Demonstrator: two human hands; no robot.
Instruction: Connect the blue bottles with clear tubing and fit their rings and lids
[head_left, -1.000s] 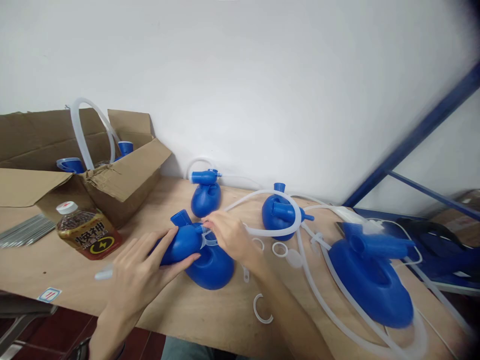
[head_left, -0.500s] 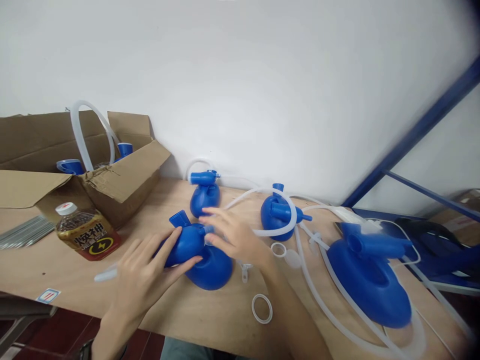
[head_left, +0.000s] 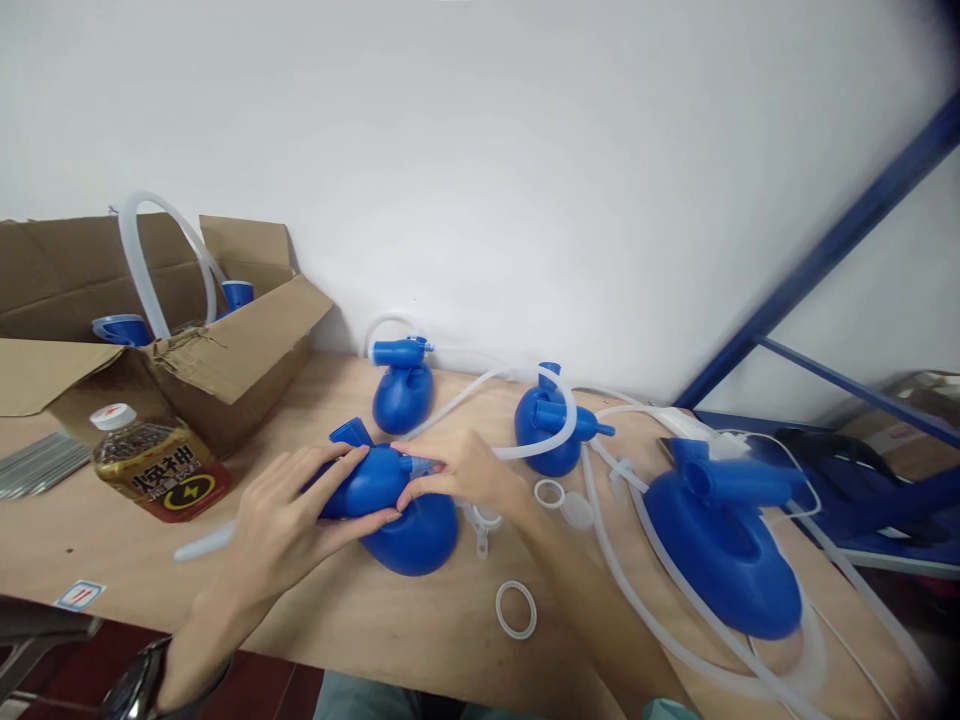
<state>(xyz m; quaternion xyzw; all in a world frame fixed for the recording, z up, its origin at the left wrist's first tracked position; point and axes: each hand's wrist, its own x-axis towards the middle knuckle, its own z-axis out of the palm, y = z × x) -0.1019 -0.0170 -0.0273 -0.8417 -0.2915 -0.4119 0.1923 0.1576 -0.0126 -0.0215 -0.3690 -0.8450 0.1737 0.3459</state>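
Observation:
A blue plastic urinal bottle [head_left: 412, 545] rests near the front of the table, with its wide neck towards me. My left hand [head_left: 289, 525] is closed around that neck, thumb below and fingers over the top. At the neck's narrow tip sits a small clear fitting [head_left: 426, 466]. My right hand [head_left: 457, 475] pinches this fitting between thumb and fingers, partly hiding it. Just right of the bottle lie a white strap-like cap piece [head_left: 481, 540] and a white ring [head_left: 516, 610].
More blue bottles stand at the back [head_left: 403, 400], centre right [head_left: 551, 455] and right [head_left: 724, 560], among pale hoses [head_left: 622, 590]. On the left are an open cardboard box [head_left: 255, 340], a drink bottle [head_left: 161, 465] and metal rods [head_left: 41, 465]. Another ring [head_left: 550, 493] lies beside a clear disc [head_left: 577, 511].
My right hand has come down and closed on the clear fitting at the bottle's tip; its fingers were spread before. My left hand keeps its hold. The view has shifted slightly.

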